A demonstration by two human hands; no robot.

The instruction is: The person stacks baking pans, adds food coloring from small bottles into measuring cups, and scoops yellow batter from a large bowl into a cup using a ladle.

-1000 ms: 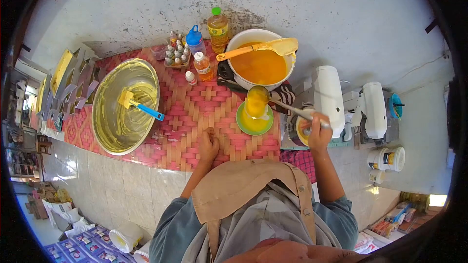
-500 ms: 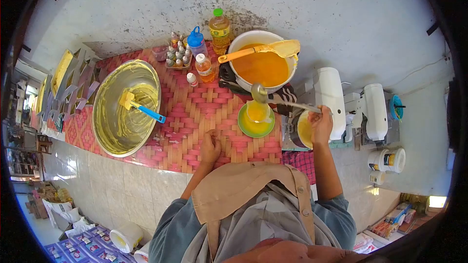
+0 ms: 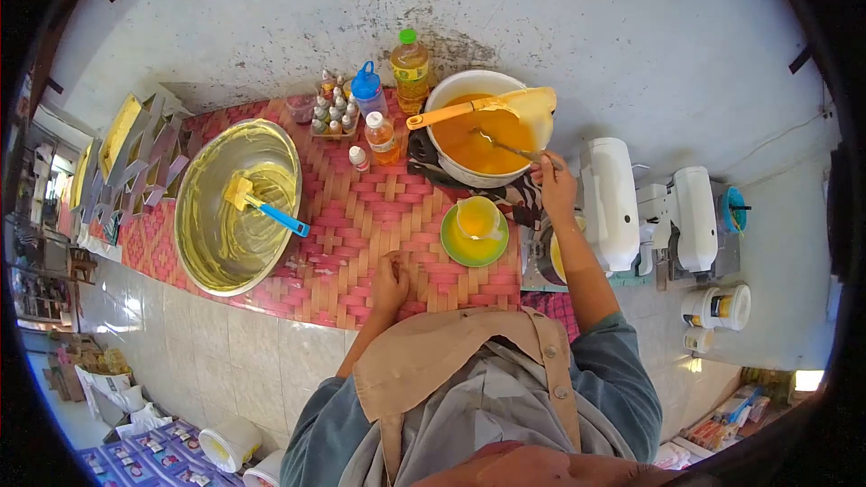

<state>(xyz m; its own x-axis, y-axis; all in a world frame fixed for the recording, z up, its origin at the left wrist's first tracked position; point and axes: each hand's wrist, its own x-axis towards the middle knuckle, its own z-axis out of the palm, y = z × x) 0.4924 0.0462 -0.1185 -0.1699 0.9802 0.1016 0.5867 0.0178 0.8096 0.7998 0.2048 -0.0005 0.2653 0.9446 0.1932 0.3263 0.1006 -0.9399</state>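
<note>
My right hand grips the handle of a metal ladle. The ladle's bowl is down in the orange liquid of a white bucket, mostly hidden by the liquid. Across the bucket's rim lies a spatula with an orange handle and a batter-coated blade. Nearer me, a small clear cup with yellow liquid stands on a green plate, which also has yellow liquid on it. My left hand rests at the table's front edge, fingers curled, with nothing visible in them.
At left stands a large metal bowl smeared with batter, holding a blue-handled spatula. Metal baking tins sit beyond it. Small bottles, an oil bottle and a blue-lidded bottle line the wall. White mixers stand right.
My right hand has moved forward and left, carrying the ladle from above the cup into the bucket's orange liquid. My left hand stays at the table edge.
</note>
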